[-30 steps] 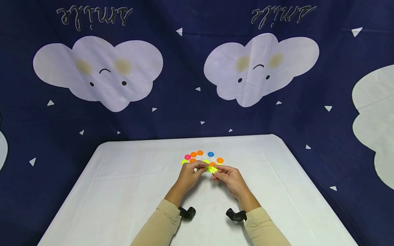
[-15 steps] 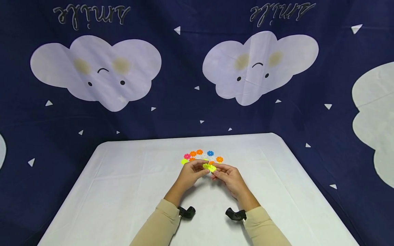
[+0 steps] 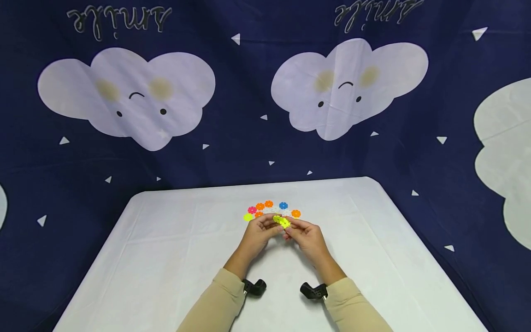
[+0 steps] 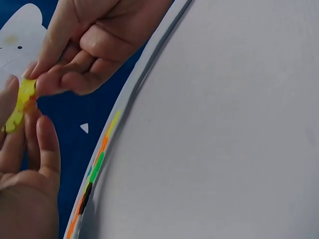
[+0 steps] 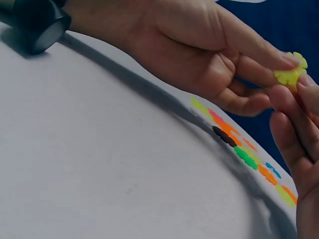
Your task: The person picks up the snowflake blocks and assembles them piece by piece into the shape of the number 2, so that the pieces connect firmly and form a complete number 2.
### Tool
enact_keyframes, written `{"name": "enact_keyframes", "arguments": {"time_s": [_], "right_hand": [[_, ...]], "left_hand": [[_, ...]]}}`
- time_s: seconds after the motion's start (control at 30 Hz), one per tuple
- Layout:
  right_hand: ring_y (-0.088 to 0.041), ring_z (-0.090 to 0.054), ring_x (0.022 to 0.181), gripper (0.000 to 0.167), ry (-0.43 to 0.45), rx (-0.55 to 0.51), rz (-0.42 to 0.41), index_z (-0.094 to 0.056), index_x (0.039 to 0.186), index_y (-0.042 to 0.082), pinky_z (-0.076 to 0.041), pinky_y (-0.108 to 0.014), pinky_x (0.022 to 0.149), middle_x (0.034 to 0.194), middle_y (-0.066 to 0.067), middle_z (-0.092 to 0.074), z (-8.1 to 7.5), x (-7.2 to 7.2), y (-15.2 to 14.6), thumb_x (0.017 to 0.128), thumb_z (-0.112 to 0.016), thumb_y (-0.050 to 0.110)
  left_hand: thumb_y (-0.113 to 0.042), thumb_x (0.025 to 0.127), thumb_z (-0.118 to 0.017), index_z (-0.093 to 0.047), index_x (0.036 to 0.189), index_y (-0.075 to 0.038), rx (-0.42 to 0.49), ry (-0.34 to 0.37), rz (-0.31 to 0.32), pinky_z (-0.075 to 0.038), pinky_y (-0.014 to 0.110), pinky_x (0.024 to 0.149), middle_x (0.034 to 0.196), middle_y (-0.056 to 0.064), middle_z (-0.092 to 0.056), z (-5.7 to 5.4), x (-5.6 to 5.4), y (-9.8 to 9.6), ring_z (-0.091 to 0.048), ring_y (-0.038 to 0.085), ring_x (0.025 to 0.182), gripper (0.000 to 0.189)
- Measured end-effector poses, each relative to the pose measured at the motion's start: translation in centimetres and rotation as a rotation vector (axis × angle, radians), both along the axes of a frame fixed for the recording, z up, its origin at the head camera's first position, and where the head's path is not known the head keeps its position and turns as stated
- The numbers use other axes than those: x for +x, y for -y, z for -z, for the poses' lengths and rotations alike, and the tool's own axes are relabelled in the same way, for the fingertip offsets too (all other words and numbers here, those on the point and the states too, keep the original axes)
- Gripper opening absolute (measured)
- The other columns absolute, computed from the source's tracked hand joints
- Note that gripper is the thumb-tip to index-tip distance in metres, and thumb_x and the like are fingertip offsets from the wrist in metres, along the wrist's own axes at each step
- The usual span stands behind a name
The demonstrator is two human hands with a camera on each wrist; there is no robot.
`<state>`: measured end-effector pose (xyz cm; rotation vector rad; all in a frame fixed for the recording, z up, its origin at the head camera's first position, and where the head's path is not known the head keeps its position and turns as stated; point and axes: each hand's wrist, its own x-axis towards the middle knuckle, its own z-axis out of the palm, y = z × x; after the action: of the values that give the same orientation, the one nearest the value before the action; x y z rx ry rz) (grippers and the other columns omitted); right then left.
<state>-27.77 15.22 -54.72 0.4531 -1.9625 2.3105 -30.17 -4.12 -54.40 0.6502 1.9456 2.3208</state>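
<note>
Two yellow flower-shaped plastic discs [image 3: 282, 222] are together between the fingertips of both hands, raised above the table. My left hand [image 3: 257, 234] pinches them from the left, thumb below and fingers behind. From the right, my right hand [image 3: 308, 235] pinches the nearer disc. In the left wrist view the yellow discs [image 4: 22, 102] overlap edge to edge between the left hand [image 4: 30, 174] and the right hand [image 4: 99, 45], with a sliver of orange below them. The right wrist view has a yellow disc [image 5: 291, 69] partly covered by fingertips.
Loose flower discs lie on the white table [image 3: 186, 258] behind the hands: an orange one [image 3: 268, 204], a blue one [image 3: 283, 205], a pink one [image 3: 252, 210], a yellow one [image 3: 247, 217] and several others. A dark blue cloud-print cloth [image 3: 244, 152] hangs behind.
The yellow discs have risen slightly and turned between the fingers, and both hands have drawn closer together. The loose discs on the table stay where they lay.
</note>
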Motion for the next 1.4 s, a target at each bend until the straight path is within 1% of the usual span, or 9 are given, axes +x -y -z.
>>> {"name": "enact_keyframes", "arguments": {"time_s": [0.1,0.23,0.37,0.47,0.63,0.73,0.9,1.17,1.4], "right_hand": [[-0.02,-0.075,0.079,0.034,-0.033,-0.001,0.025,-0.064,0.132,-0.015,-0.065,-0.034,0.074,0.099,-0.023,-0.074,-0.1,0.0,0.4,0.098,-0.067,-0.012],[-0.02,-0.075,0.077,0.032,-0.04,-0.014,0.059,-0.065,0.129,-0.016,-0.065,-0.034,0.073,0.099,-0.027,-0.074,-0.3,0.0,1.0,0.097,-0.068,-0.012],[-0.019,-0.075,0.077,0.029,-0.02,0.009,0.097,-0.067,0.125,-0.016,-0.065,-0.033,0.073,0.099,-0.033,-0.072,-0.4,0.0,1.3,0.098,-0.071,-0.008],[-0.02,-0.075,0.077,0.027,0.015,0.058,0.154,-0.07,0.123,-0.014,-0.064,-0.03,0.071,0.097,-0.031,-0.072,-0.4,0.0,1.2,0.097,-0.073,-0.004],[-0.019,-0.072,0.074,0.025,0.007,0.276,0.286,-0.075,0.117,-0.008,-0.06,-0.023,0.064,0.09,-0.013,-0.075,-0.2,-0.3,1.0,0.095,-0.079,0.001],[-0.018,-0.07,0.076,0.024,-0.056,0.458,0.316,-0.076,0.114,-0.006,-0.058,-0.024,0.065,0.088,-0.005,-0.074,0.0,-0.7,1.1,0.092,-0.082,0.003],[-0.019,-0.069,0.083,0.024,-0.163,0.689,0.285,-0.076,0.111,-0.005,-0.062,-0.033,0.076,0.092,-0.005,-0.071,0.2,-1.3,1.8,0.089,-0.085,0.003],[-0.02,-0.059,0.08,0.022,-0.173,0.918,0.346,-0.077,0.103,-0.003,-0.054,-0.038,0.072,0.087,-0.005,-0.063,-0.2,-2.4,3.2,0.088,-0.086,0.01],[-0.028,-0.064,0.094,0.023,-0.109,1.073,0.352,-0.077,0.107,0.002,-0.057,-0.046,0.08,0.097,-0.009,-0.064,-0.7,-3.1,3.7,0.09,-0.085,0.017]], "left_hand": [[0.006,0.097,-0.073,-0.063,0.132,0.01,0.06,-0.013,0.024,-0.056,0.035,0.101,0.132,0.022,-0.068,0.2,-0.1,-0.1,-0.066,0.028,0.121,0.037],[0.007,0.097,-0.073,-0.063,0.131,0.007,0.112,-0.007,0.003,-0.057,0.036,0.1,0.13,0.02,-0.069,0.4,-0.1,-0.2,-0.066,0.028,0.122,0.036],[0.009,0.097,-0.071,-0.062,0.13,0.009,0.211,0.034,-0.022,-0.055,0.038,0.103,0.129,0.023,-0.069,0.4,-0.2,-0.2,-0.066,0.029,0.122,0.034],[0.012,0.097,-0.068,-0.059,0.129,0.01,0.303,0.086,-0.026,-0.052,0.041,0.105,0.132,0.029,-0.064,0.5,-0.3,-0.2,-0.063,0.037,0.126,0.033],[0.017,0.097,-0.065,-0.053,0.132,0.015,0.384,0.143,-0.035,-0.053,0.042,0.104,0.136,0.037,-0.057,0.4,-0.3,-0.2,-0.054,0.052,0.131,0.037],[0.019,0.096,-0.063,-0.048,0.134,0.019,0.41,0.162,-0.052,-0.053,0.041,0.103,0.137,0.037,-0.056,0.3,-0.3,-0.1,-0.058,0.046,0.128,0.04],[0.02,0.097,-0.062,-0.044,0.135,0.022,0.426,0.167,-0.066,-0.054,0.039,0.103,0.138,0.037,-0.056,0.3,-0.4,0.2,-0.066,0.033,0.121,0.042],[0.02,0.097,-0.061,-0.041,0.138,0.025,0.439,0.185,-0.061,-0.055,0.036,0.102,0.142,0.038,-0.053,0.2,-0.5,0.2,-0.066,0.031,0.122,0.046],[0.02,0.098,-0.06,-0.046,0.136,0.022,0.462,0.214,-0.062,-0.053,0.038,0.104,0.142,0.036,-0.054,0.2,-0.4,0.0,-0.063,0.036,0.125,0.041]]}}
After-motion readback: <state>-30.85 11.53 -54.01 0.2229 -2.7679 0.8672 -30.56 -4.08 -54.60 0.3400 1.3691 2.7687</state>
